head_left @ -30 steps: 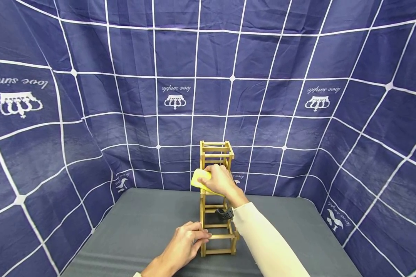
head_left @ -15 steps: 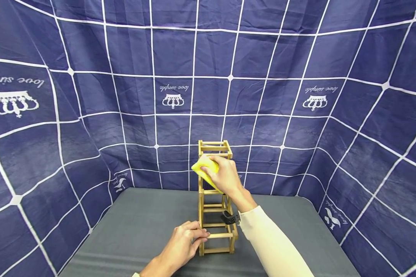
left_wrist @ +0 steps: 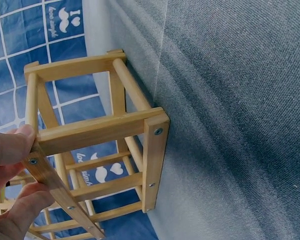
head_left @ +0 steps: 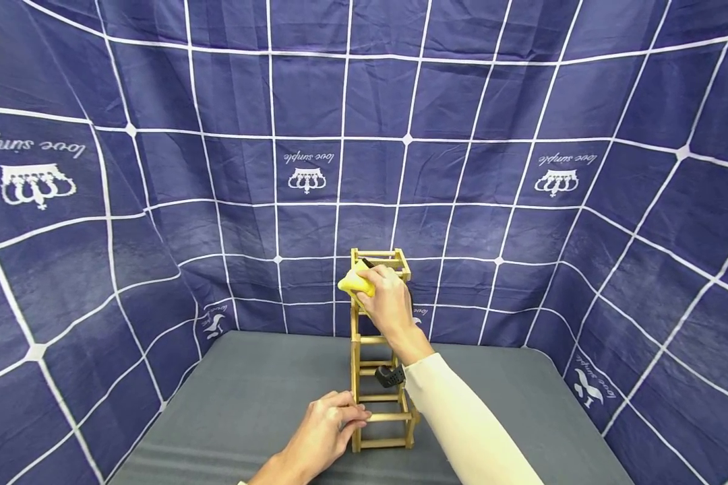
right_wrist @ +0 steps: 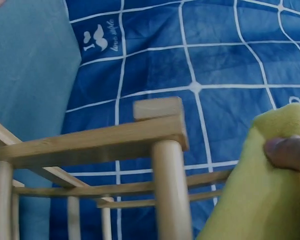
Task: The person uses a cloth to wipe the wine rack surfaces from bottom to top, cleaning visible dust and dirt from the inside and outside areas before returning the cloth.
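A tiered wooden rack (head_left: pixel 387 417) made of slats and round rods stands in the middle of the head view. My left hand (head_left: pixel 327 428) holds its lower left front corner. Up close in the left wrist view, thumb and fingers pinch the corner post (left_wrist: pixel 50 182). Higher on the rack, my right hand (head_left: pixel 389 306) grips a folded yellow cloth (head_left: pixel 356 281) at the upper left post, just below the top tier. The right wrist view has the cloth (right_wrist: pixel 262 185) bunched under a fingertip, beside a rod and slat (right_wrist: pixel 90 142). The hand hides part of the upper rack.
The rack stands on a grey cloth-covered surface (head_left: pixel 267 384). Behind it and at both sides hangs a blue curtain (head_left: pixel 449 168) with white grid lines. A black wristband (head_left: pixel 390 376) sits on the right wrist, by a cream sleeve (head_left: pixel 461 417).
My right hand has moved up the rack with the yellow cloth, from the middle part to just under the top tier. The left hand has kept its hold on the lower corner.
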Motion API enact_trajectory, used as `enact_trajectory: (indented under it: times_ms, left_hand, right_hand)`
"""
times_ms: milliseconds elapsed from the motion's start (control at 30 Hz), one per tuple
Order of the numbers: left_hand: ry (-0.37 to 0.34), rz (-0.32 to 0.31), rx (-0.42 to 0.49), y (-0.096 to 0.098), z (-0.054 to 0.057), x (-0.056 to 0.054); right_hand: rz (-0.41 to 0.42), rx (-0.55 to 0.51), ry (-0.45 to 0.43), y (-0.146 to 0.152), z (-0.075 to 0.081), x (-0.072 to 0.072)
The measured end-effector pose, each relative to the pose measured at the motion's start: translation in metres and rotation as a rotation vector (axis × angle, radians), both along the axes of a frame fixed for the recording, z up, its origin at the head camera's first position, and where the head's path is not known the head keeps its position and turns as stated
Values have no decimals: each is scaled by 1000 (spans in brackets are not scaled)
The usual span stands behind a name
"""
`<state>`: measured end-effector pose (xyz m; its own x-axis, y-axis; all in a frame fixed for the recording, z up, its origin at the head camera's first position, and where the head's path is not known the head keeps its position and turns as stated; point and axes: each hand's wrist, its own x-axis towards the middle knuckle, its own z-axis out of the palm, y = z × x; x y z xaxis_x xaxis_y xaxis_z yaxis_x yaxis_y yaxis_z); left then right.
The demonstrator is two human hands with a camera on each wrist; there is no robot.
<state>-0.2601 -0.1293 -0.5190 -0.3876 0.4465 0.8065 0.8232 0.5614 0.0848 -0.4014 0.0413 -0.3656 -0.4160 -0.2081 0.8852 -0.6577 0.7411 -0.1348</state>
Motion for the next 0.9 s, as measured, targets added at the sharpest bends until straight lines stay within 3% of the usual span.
enact_trajectory:
  times_ms: [200,300,400,533,600,667,733,900]
  left_hand:
    - [-10,6,-3,-1,2,-2]
    - [-17,12,-9,0,1,0]
    - [-16,14,-13,1,1,2]
    - [-18,11,-4,1,-1,2]
    - [-18,8,1,0,-1,1]
    - [-20,5,4,-1,-1,0]
    - [-22,3,6,-2,-2,-1]
    - [-25,-13,-5,-3,-2,-2]
  right_hand:
    - [-54,110,-198,0,-6,5]
    - [-38,135,-232,6,-9,9]
    - [28,75,-135,15,-4,15]
    - [121,-70,113,33,21,17]
    - [120,-123,204,44,36,17]
    - [78,-123,228,56,49,15]
    - [17,-60,163,67,56,12]
    - [-107,184,-147,77,51,0]
